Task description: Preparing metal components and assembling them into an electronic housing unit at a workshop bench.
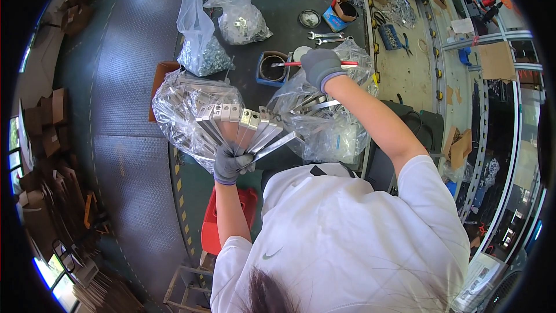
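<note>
My left hand [231, 165], in a grey glove, is closed round the lower ends of several flat metal bars [240, 124]. They spread out like a fan, and holes show near their upper ends. My right hand [323, 68], gloved too, grips a red-handled brush [289, 64]. Its tip lies over an open round tin [273, 71] with dark contents, standing in a blue box. Beside my left hand sits a clear plastic bag [179, 107] full of similar metal bars. Below my right hand, another clear bag [330, 136] holds more bars.
At the back of the dark table [284, 8] stand a bag of small metal fasteners [205, 58] and a bag of metal parts [243, 26]. Two wrenches [329, 37] lie near a blue box [337, 18]. A red stool [248, 203] stands below the front edge.
</note>
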`<state>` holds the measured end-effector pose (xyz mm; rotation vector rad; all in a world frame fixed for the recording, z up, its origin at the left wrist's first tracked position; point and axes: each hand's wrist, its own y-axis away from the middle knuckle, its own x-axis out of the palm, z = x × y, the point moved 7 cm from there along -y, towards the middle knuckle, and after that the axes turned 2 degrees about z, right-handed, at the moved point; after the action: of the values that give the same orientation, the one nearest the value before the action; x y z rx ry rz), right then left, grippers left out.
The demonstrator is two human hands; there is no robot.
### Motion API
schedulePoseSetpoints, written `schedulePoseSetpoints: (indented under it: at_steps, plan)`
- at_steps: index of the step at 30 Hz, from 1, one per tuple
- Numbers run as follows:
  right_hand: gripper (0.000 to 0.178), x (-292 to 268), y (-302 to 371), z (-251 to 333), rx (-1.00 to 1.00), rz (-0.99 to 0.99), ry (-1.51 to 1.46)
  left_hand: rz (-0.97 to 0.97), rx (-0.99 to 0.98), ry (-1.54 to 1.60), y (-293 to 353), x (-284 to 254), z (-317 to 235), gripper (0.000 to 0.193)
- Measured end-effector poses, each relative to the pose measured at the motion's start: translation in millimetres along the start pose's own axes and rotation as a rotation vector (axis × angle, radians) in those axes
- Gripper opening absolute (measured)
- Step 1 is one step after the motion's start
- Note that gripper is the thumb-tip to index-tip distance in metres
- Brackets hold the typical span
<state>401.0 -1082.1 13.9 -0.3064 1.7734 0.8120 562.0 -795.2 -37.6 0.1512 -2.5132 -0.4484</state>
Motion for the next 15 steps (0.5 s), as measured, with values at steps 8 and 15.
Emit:
schedulePoseSetpoints:
  at_steps: [8, 15]
  plan:
    - [0.020, 7, -26, 27, 0.012, 0.114, -0.082, -0.075, -0.013, 0.044, 5, -15, 9, 0.018]
    - [0.025, 17, -21, 4, 0.056, 0.125, -0.108, -0.062, -0.018, -0.020, -3, -20, 9, 0.013]
